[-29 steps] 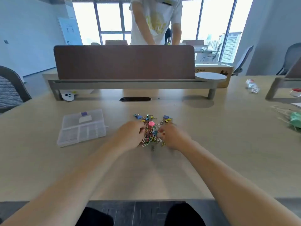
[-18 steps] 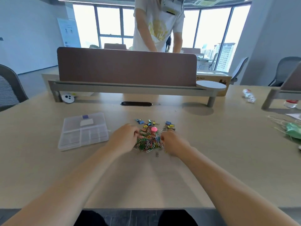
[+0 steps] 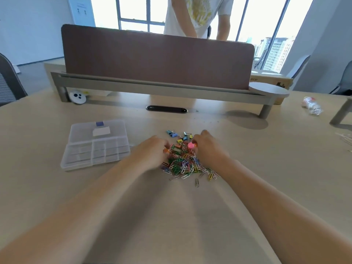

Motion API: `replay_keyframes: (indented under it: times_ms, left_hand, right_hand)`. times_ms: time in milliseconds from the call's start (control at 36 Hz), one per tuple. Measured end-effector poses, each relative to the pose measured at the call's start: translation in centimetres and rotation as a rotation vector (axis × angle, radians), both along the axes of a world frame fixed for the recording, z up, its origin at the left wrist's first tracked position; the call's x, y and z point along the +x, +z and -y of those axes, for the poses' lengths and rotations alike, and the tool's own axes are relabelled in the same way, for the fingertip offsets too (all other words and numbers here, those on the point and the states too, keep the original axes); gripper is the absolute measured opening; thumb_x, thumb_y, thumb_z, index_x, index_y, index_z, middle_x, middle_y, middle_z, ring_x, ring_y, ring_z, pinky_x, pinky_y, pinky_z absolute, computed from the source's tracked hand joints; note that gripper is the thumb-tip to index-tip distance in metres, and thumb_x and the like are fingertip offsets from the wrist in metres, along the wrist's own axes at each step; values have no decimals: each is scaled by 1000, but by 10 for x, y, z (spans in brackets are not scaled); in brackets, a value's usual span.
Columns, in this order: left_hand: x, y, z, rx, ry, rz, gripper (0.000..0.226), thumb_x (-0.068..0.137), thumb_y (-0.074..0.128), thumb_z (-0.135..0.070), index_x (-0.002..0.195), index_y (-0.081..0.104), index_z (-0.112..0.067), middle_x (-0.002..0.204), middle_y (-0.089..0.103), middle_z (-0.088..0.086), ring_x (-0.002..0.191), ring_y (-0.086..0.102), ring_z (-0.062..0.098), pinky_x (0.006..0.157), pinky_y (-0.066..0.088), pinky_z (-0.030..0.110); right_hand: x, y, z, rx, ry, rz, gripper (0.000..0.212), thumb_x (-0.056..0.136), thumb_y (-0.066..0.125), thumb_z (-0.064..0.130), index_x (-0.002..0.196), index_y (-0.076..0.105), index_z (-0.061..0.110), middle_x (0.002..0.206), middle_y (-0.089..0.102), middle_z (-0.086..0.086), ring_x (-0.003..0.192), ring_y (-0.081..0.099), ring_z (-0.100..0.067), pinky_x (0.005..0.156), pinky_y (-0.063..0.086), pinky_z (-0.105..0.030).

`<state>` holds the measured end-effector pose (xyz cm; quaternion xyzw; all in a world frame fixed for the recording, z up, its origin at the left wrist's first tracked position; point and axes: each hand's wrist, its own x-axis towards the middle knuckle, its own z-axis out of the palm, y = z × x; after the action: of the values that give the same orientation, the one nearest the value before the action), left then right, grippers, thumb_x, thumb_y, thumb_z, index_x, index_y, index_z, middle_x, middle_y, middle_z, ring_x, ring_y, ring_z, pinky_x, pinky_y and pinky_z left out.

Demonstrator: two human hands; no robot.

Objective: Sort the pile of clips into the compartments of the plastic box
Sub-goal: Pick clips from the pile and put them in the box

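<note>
The sorting looked barely begun: the pile of clips (image 3: 182,163) lay loose on the table (image 3: 266,168) in front of the person, and no clip could be seen in the plastic box (image 3: 97,143), which sat well apart to the left with its clear lid apparently down. Both hands were in the heap. The left hand (image 3: 152,152) had its fingers curled down at the left edge by an orange piece (image 3: 165,150), and the right hand (image 3: 208,147) was curled at the far right beside a pink piece (image 3: 190,145) — whether either actually pinched anything could not be told. The next move probably called for teasing one kind free of the tangled paper clips, then opening the box. The small binder clips (image 3: 177,135) at the far edge looked easiest to separate. Beyond stood a brown desk divider (image 3: 158,60) with a person (image 3: 198,16) behind it; a crushed bottle (image 3: 312,107) lay far right — nothing blocked the way to the box.
</note>
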<state>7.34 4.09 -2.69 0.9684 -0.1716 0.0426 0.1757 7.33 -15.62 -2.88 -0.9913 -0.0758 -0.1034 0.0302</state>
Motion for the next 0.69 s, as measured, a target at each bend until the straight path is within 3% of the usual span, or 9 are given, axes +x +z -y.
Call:
replay_keyframes:
  times_ms: [139,306,500,694]
  left_hand:
    - [9,-2,5,21,-26,13,32,90,63,-33,121,62,-23,102,51,-4,86,52,13,76,41,26]
    - [18,0,5,73,-30,-7,22,89,64,-29,109,65,-22,105,60,-2,88,55,14,75,42,25]
    - [19,0,0,61,-25,15,16,92,59,-26,103,64,-16,100,62,1,87,55,16,72,39,26]
    - [13,2,-4,-12,-64,69,23,93,59,-25,115,64,-16,111,62,0,96,58,15,81,44,24]
  right_hand:
    - [21,-2,-3,27,-37,-12,16,95,58,27,108,60,17,99,55,-2,82,62,-22,70,59,-42]
    - [29,-2,-6,-44,-36,-73,17,90,62,12,106,65,17,89,62,-2,71,64,-18,60,60,-36]
    - [38,-3,-11,-20,2,-95,23,93,59,12,115,59,17,99,61,-3,87,64,-21,75,59,-39]
    - [37,5,-15,-81,-3,-119,11,92,58,13,103,60,14,91,62,-2,83,63,-20,76,58,-39]
